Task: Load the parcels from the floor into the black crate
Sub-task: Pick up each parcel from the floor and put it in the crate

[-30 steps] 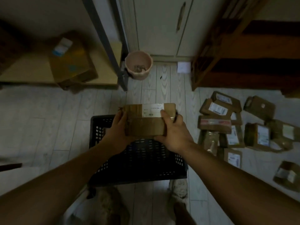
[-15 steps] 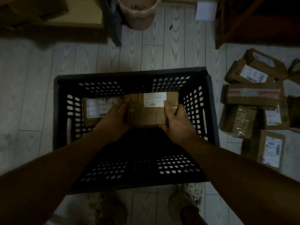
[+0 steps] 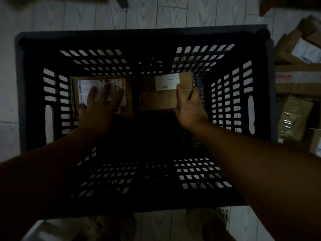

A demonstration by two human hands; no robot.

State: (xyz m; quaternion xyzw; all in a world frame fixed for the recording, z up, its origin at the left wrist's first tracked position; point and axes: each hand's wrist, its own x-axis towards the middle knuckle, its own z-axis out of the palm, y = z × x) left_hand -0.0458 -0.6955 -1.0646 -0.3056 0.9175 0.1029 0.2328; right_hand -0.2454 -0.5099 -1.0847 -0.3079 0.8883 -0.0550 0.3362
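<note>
Flooring [image 3: 78, 14] of pale wood-grain planks surrounds the black crate [image 3: 139, 34]; the light is dim. Two boxes lie side by side against the crate's far wall, a narrow gap between them. My left hand [image 3: 99, 108] lies flat, fingers spread, on the labelled parcel [image 3: 83, 89] at the crate's far left. My right hand [image 3: 190, 105] grips the right end of the brown parcel [image 3: 159, 100], thumb on top, close to the crate's right wall. Nearer me the crate's bottom is too dark to read. Loose parcels [image 3: 297, 80] lie on the floor just right of the crate.

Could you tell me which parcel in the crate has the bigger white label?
The left parcel: its label covers most of its top; the right parcel has a small patch.
</note>
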